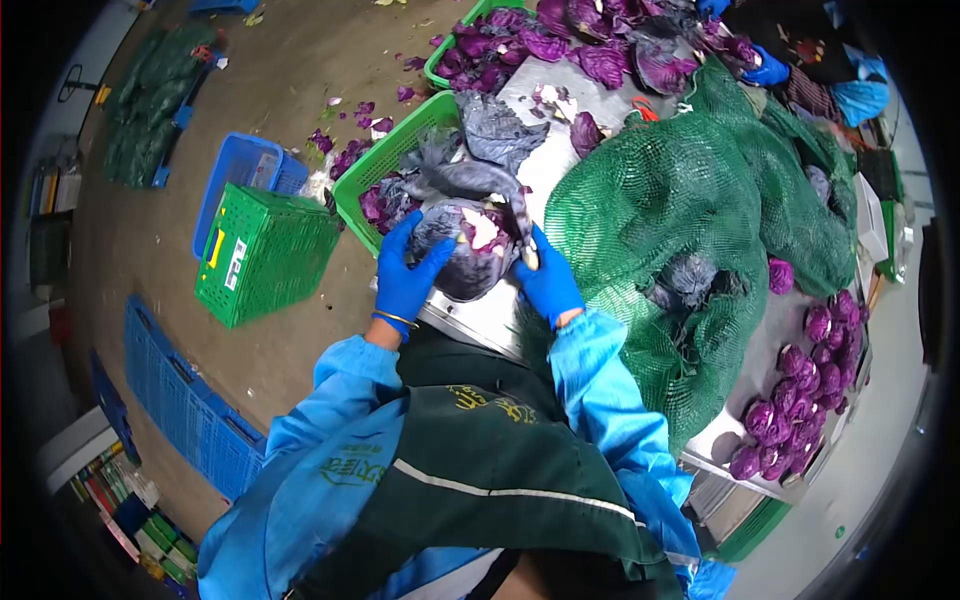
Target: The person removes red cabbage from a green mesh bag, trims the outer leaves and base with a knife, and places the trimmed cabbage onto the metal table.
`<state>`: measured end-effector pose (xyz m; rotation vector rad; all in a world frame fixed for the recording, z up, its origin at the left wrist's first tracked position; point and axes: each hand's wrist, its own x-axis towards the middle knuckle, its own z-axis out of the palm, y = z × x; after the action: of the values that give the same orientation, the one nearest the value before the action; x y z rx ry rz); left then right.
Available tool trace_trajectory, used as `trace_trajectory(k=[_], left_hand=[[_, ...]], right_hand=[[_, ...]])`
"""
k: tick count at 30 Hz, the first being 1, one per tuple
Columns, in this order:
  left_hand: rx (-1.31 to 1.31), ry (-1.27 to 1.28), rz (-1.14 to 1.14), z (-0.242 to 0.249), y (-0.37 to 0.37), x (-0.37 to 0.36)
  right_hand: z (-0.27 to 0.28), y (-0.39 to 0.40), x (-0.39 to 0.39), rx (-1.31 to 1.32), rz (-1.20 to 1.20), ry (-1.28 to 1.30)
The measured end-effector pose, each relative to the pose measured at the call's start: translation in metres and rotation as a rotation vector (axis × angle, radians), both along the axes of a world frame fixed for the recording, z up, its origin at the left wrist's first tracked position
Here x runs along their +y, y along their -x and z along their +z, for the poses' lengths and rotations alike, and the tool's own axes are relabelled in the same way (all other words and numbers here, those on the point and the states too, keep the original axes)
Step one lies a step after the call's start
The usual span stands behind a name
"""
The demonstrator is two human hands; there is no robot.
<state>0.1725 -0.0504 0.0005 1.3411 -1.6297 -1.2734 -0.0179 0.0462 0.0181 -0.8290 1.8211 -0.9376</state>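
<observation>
Between my two blue-gloved hands is a red cabbage (465,262), its cut white stem end facing up and a dark outer leaf peeling away at the top. My left hand (410,265) grips the cabbage's left side with fingers and thumb spread around it. On the other side, my right hand (545,278) has its fingers closed at the cabbage's right edge, on the loose outer leaf (510,200). Just beyond the cabbage, a green basket (375,165) holds stripped purple leaves. A large dark leaf (500,130) lies over that basket's edge and the metal table (540,80).
A green mesh sack (640,200) with cabbages inside covers the table to my right. Peeled red cabbages (800,390) are heaped beyond it. Across the table, another person's gloved hand (768,66) shows. Green (270,250) and blue crates (190,400) stand on the floor at left.
</observation>
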Motion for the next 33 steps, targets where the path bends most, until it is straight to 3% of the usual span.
trace_trajectory(k=[1, 2, 3, 5, 9, 11, 15, 16, 17, 20, 22, 23, 24, 25, 26, 27, 29, 31, 33], left_hand=[[0.058, 0.090, 0.018, -0.004, 0.001, 0.005], [0.218, -0.009, 0.038, 0.006, 0.011, 0.010], [-0.064, 0.206, 0.036, -0.016, 0.006, 0.009], [0.219, -0.200, -0.014, 0.006, 0.005, -0.003], [0.167, -0.092, 0.078, -0.022, -0.012, -0.012], [0.239, -0.187, 0.098, -0.005, -0.009, -0.010], [0.466, -0.324, 0.016, -0.015, -0.030, -0.014], [0.344, -0.165, -0.038, -0.031, -0.040, -0.014], [0.346, -0.164, -0.024, -0.028, -0.042, -0.016], [0.356, -0.076, -0.257, -0.019, -0.043, -0.018], [0.267, 0.058, -0.351, -0.017, -0.032, -0.026], [0.169, 0.196, -0.440, -0.015, -0.025, -0.027], [0.121, 0.274, -0.399, -0.012, -0.018, -0.023], [0.128, 0.274, -0.399, -0.012, -0.012, -0.015], [0.086, 0.147, -0.233, -0.013, -0.008, -0.003], [0.042, 0.020, -0.069, -0.014, -0.005, 0.008], [0.170, 0.042, -0.031, -0.020, -0.003, 0.016], [0.248, -0.005, 0.029, -0.022, -0.004, 0.017], [0.267, -0.054, 0.016, -0.024, -0.008, 0.004]], right_hand=[[0.007, -0.007, 0.004, 0.034, 0.013, 0.014], [0.010, -0.014, 0.007, -0.027, 0.025, -0.020], [0.017, -0.022, 0.010, 0.001, 0.059, 0.003], [0.023, -0.033, 0.011, -0.188, -0.051, 0.007], [0.010, -0.029, 0.002, -0.387, -0.136, -0.052], [0.018, -0.024, 0.000, -0.413, -0.119, -0.046], [-0.043, 0.000, 0.035, -0.580, -0.615, -0.062], [-0.053, 0.012, 0.046, -0.467, -0.633, -0.046], [-0.053, 0.023, 0.051, -0.353, -0.656, -0.032], [-0.037, 0.042, 0.041, -0.269, -0.568, 0.086], [-0.024, 0.044, 0.003, -0.005, -0.346, 0.032], [-0.078, 0.067, -0.010, 0.295, -0.172, 0.076], [-0.060, 0.056, -0.038, 0.240, -0.191, 0.135], [0.001, 0.033, -0.067, 0.165, -0.181, -0.045], [0.003, 0.037, -0.081, 0.133, -0.040, -0.119], [-0.018, 0.046, -0.086, 0.274, 0.082, -0.088], [-0.008, 0.043, -0.083, 0.424, 0.239, 0.028], [0.015, 0.034, -0.069, 0.430, 0.243, 0.007], [0.028, 0.024, -0.055, 0.267, 0.296, 0.141]])
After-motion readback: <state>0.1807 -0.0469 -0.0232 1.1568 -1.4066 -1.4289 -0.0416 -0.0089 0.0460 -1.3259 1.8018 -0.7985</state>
